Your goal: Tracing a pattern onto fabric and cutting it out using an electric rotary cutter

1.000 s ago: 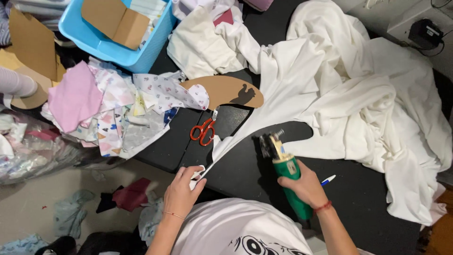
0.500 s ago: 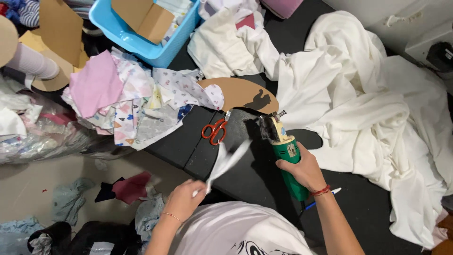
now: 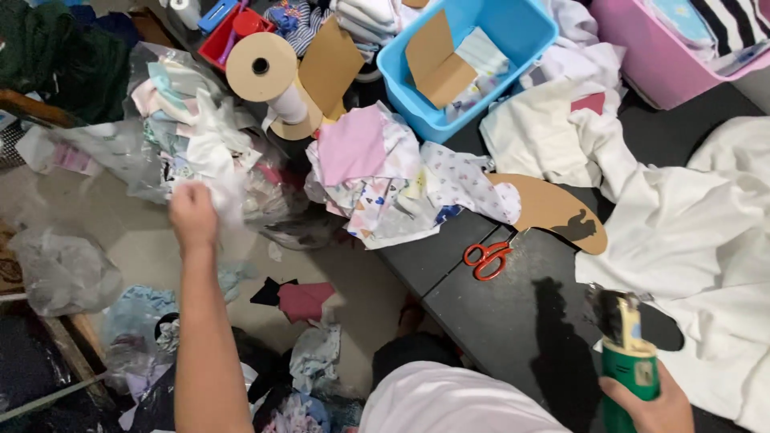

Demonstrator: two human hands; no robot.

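Note:
My left hand (image 3: 193, 215) is stretched out to the left over the floor, closed on a white fabric scrap (image 3: 228, 186) beside a clear plastic bag of cloth scraps (image 3: 172, 120). My right hand (image 3: 650, 405) sits at the bottom right, gripping a green electric fabric cutter (image 3: 630, 353) upright over the black table (image 3: 473, 305). A large white cloth (image 3: 698, 232) lies on the table to the right of the cutter. Orange-handled scissors (image 3: 487, 258) rest on the table near a brown cardboard pattern (image 3: 553, 210).
A pile of pink and printed fabric pieces (image 3: 385, 176) lies at the table's left end. Behind it stand a blue bin (image 3: 529, 24) with cardboard, a pink bin (image 3: 642, 64) and a paper roll (image 3: 265, 72). Fabric scraps (image 3: 301, 301) and plastic bags (image 3: 60, 269) litter the floor.
My left hand has carried the cut white strip from the table edge out left to the scrap bag. The view has swung left. My right hand still holds the cutter.

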